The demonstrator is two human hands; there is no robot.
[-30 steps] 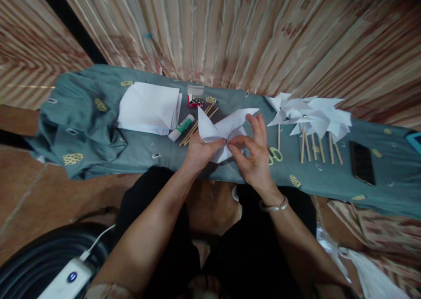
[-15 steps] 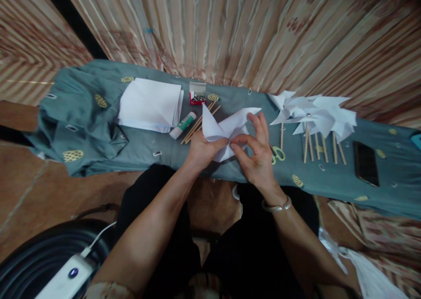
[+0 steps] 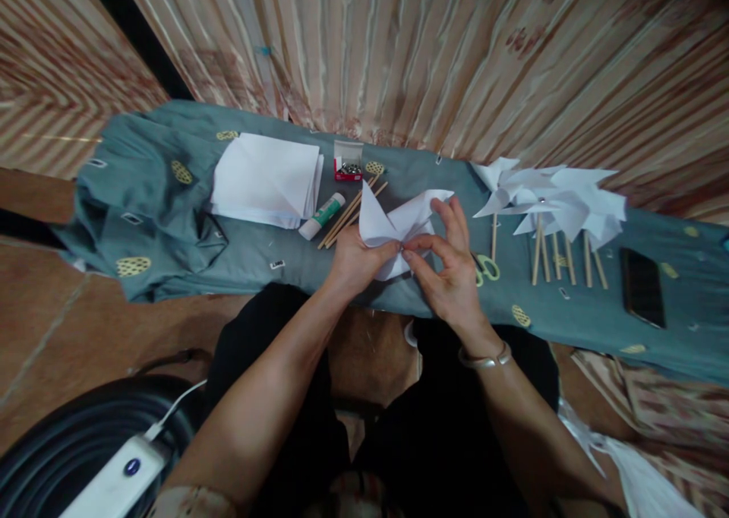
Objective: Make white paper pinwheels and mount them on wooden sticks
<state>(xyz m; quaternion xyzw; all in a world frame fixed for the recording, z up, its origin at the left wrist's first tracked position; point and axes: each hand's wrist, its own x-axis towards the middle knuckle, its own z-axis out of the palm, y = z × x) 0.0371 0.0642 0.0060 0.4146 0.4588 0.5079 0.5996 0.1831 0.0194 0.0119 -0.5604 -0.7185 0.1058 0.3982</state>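
A white paper pinwheel [image 3: 374, 220] with folded-in corners is held just above the cloth, its blades standing up. My left hand [image 3: 358, 262] grips it from the left, thumb pressed at the centre. From the right, my right hand [image 3: 452, 275] pinches the same centre with thumb and forefinger, its other fingers raised against a blade. Whether a pin sits between the fingertips is too small to tell. Wooden sticks [image 3: 348, 218] lie just left of the pinwheel, beside a green-and-white glue stick [image 3: 323, 216]. Scissors with light green handles [image 3: 488, 268] are partly hidden behind my right hand.
A stack of white paper [image 3: 265, 180] lies to the left, with a small red box of metal pins [image 3: 348, 166] beside it. Several finished pinwheels on sticks [image 3: 569, 197] overlap at the right, near a dark phone [image 3: 643, 286]. A patterned curtain [image 3: 364, 55] hangs behind.
The whole view has shifted slightly, so things appear a little further right. Both hands keep nearly the same hold on the pinwheel's centre.
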